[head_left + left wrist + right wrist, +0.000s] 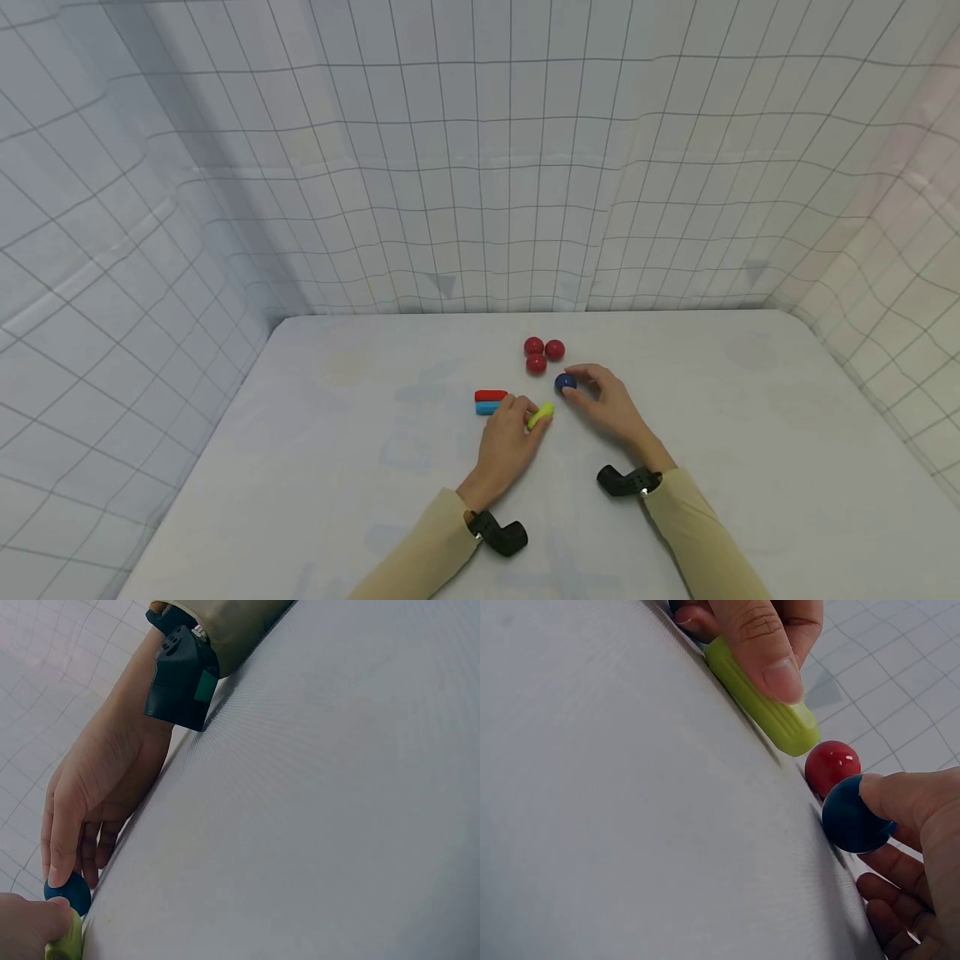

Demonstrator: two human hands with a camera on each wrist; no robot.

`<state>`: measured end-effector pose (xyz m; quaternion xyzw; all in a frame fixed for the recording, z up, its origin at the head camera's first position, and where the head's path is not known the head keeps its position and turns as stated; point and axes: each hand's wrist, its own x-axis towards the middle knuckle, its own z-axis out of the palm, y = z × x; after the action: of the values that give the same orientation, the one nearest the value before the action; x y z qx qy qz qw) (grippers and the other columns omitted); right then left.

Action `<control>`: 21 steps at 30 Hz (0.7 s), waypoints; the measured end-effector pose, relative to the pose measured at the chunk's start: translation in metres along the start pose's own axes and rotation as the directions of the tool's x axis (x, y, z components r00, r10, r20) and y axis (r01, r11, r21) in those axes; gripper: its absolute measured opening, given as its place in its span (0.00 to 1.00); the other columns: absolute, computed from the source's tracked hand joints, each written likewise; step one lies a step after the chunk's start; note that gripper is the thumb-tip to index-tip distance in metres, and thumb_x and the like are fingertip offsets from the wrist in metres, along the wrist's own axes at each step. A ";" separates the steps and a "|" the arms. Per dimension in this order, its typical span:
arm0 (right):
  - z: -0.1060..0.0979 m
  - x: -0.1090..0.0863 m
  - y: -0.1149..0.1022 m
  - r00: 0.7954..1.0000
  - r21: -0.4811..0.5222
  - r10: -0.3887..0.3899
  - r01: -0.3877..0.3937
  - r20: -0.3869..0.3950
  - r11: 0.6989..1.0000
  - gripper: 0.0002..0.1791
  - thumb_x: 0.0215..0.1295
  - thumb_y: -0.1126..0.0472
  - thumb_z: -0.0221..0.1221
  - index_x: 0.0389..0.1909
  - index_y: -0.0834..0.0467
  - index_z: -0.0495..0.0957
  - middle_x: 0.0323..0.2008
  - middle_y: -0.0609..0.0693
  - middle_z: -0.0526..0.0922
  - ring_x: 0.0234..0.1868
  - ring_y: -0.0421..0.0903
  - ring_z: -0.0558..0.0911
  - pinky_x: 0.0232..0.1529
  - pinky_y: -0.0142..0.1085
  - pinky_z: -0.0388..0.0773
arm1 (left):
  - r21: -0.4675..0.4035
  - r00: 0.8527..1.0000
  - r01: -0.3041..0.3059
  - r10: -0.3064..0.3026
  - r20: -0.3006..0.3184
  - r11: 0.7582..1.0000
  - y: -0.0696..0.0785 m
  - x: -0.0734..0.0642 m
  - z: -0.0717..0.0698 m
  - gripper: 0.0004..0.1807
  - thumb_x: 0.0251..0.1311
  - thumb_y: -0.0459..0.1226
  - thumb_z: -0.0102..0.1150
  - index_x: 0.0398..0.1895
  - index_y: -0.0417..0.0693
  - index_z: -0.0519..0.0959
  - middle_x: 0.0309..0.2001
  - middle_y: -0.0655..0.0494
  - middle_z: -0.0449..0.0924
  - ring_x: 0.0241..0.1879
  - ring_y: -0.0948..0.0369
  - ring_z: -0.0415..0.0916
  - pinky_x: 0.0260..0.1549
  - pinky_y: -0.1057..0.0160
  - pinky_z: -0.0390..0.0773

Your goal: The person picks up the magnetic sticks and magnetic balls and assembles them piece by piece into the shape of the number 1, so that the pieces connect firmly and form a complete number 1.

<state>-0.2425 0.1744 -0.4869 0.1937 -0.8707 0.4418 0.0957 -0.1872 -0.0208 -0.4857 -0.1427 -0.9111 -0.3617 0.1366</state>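
1. Nearest the head camera, we are finding the left sleeve [420, 546] and right sleeve [693, 533], with a black wrist unit [506, 537] at each cuff.
2. We are seeing the left hand [510, 446] pinching the green stick [541, 414] between thumb and fingers, just above or on the table [337, 467]; contact we are not managing to tell.
3. Opposite, we are observing the right hand [611, 410] pinching the blue ball [566, 382] between thumb and forefinger, its other fingers bending loosely.
4. Key relation, as we are judging it: the stick's long axis is slanting away and rightward, its far end pointing towards the blue ball across a short gap.
5. We are noting three red balls [536, 364] clustering just beyond and left of the blue ball; the right hand is lying nearer them.
6. Left of the green stick, we are recording the red stick [491, 396] and blue stick [486, 408] lying side by side, near the left fingers.
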 end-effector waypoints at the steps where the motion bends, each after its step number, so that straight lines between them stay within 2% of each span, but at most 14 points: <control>1: 0.000 0.000 0.000 1.000 -0.001 0.003 -0.003 0.000 1.000 0.18 0.61 0.62 0.64 0.51 0.61 0.76 0.48 0.55 0.79 0.52 0.53 0.75 0.52 0.49 0.70 | 0.003 1.000 -0.001 0.001 -0.001 1.000 0.000 0.000 0.000 0.13 0.59 0.44 0.64 0.37 0.43 0.79 0.28 0.58 0.68 0.26 0.63 0.66 0.26 0.68 0.70; 7: 0.000 0.000 0.000 1.000 0.008 0.005 -0.005 0.000 1.000 0.18 0.61 0.63 0.64 0.51 0.61 0.77 0.48 0.55 0.80 0.52 0.53 0.75 0.52 0.49 0.70 | 0.011 1.000 -0.011 0.011 -0.008 1.000 0.001 0.000 -0.001 0.13 0.59 0.44 0.64 0.37 0.43 0.79 0.28 0.57 0.69 0.26 0.63 0.67 0.27 0.68 0.71; 21: -0.003 0.000 0.000 0.999 0.006 -0.048 0.048 0.017 0.999 0.18 0.61 0.63 0.63 0.52 0.60 0.79 0.47 0.54 0.81 0.48 0.52 0.75 0.48 0.48 0.70 | 0.029 1.000 -0.014 0.014 -0.021 0.999 0.001 0.002 0.003 0.14 0.58 0.45 0.64 0.36 0.42 0.80 0.28 0.58 0.72 0.26 0.64 0.69 0.27 0.69 0.72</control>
<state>-0.2429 0.1766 -0.4854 0.2186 -0.8654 0.4399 0.0984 -0.1886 -0.0177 -0.4860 -0.1431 -0.9138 -0.3488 0.1510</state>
